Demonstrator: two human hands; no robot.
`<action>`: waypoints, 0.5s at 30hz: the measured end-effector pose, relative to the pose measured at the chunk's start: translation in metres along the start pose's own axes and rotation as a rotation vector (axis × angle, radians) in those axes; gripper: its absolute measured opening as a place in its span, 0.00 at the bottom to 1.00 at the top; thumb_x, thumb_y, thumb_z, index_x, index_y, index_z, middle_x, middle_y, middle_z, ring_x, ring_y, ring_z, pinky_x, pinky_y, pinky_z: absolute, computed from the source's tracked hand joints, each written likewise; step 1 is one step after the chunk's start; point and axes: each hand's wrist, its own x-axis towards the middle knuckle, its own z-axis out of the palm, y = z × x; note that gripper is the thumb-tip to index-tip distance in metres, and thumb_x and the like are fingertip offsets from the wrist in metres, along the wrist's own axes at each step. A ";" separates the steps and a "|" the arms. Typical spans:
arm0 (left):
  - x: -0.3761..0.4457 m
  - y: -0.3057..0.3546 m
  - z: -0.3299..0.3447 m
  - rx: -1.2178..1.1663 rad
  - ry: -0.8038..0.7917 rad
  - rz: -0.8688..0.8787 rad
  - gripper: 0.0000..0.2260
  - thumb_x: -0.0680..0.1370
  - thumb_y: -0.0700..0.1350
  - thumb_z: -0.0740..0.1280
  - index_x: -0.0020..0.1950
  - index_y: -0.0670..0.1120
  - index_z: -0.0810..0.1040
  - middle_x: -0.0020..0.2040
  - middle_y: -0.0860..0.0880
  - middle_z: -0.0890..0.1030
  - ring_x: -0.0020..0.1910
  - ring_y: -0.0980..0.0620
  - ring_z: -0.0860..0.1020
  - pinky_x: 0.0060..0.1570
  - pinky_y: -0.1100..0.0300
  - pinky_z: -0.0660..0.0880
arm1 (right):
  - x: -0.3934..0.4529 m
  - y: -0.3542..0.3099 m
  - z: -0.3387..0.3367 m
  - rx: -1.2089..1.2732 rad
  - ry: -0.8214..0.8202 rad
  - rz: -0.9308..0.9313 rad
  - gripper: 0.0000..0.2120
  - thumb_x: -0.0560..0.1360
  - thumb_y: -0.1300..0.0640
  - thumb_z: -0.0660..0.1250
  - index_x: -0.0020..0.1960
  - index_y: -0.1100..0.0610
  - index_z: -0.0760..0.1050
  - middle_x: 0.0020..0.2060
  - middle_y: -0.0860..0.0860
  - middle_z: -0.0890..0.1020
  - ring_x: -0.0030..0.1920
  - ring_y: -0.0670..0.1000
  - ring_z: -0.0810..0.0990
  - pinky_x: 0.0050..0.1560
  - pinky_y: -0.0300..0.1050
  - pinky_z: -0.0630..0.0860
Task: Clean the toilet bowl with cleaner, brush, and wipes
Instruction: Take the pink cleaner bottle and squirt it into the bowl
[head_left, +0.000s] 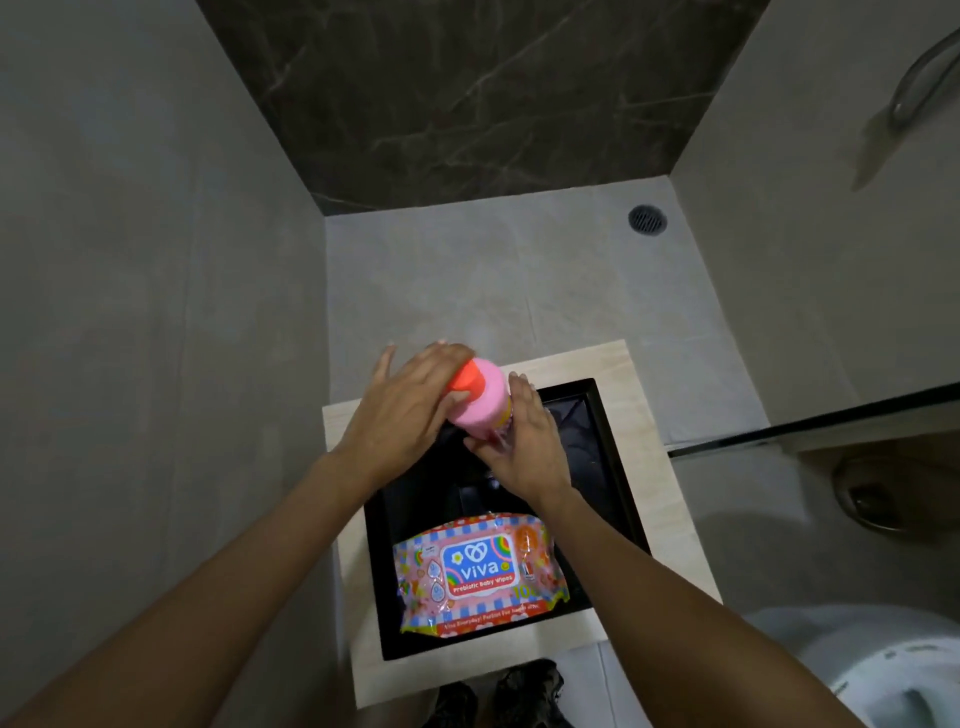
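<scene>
Grey tiled walls (130, 260) are filling the left and right of the frame, with a dark marble-veined wall panel (467, 93) spreading across the top centre. Below it, a pale grey tiled floor (493, 270) is running down the middle, carrying a round dark floor drain (647, 220) at the upper right. A beige stone-topped counter (670, 499) is sitting in the lower centre, holding a square black recessed basin (615, 467). At the lower right corner, the white ceramic toilet bowl (893, 670) is showing only in part.

A pink patterned plastic pack of baby wipes (480, 574) is lying flat across the near end of the basin, its label facing up.

Just above the far end of the basin, at the centre of the frame, a pink plastic cleaner bottle (480, 402) with an orange-red cap (464, 382) is being held between both hands. The left hand (402, 410) is wrapping its fingers over the cap. The right hand (527, 447) is gripping the bottle's body from the right side, fingers curled round it.

A curved metal hose (919, 73) is hanging at the upper right.
</scene>
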 end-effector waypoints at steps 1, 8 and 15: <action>-0.003 -0.007 -0.001 -0.021 0.010 -0.034 0.18 0.81 0.48 0.59 0.72 0.48 0.67 0.71 0.50 0.70 0.73 0.53 0.63 0.71 0.45 0.50 | 0.004 -0.005 0.006 0.052 0.007 0.024 0.50 0.66 0.43 0.76 0.78 0.59 0.54 0.75 0.55 0.62 0.76 0.53 0.59 0.74 0.53 0.60; -0.009 -0.040 -0.009 -0.036 0.057 -0.206 0.18 0.79 0.48 0.63 0.66 0.42 0.71 0.64 0.46 0.75 0.65 0.47 0.71 0.71 0.48 0.51 | 0.021 -0.032 0.034 0.194 0.108 -0.007 0.37 0.60 0.57 0.78 0.67 0.58 0.70 0.55 0.55 0.80 0.54 0.58 0.79 0.55 0.55 0.76; -0.023 -0.030 -0.026 -0.022 0.013 0.049 0.22 0.73 0.34 0.66 0.67 0.39 0.72 0.65 0.41 0.74 0.64 0.40 0.73 0.64 0.49 0.66 | -0.002 -0.039 0.012 0.185 0.182 -0.120 0.34 0.58 0.62 0.78 0.63 0.61 0.73 0.52 0.56 0.81 0.51 0.58 0.80 0.52 0.51 0.77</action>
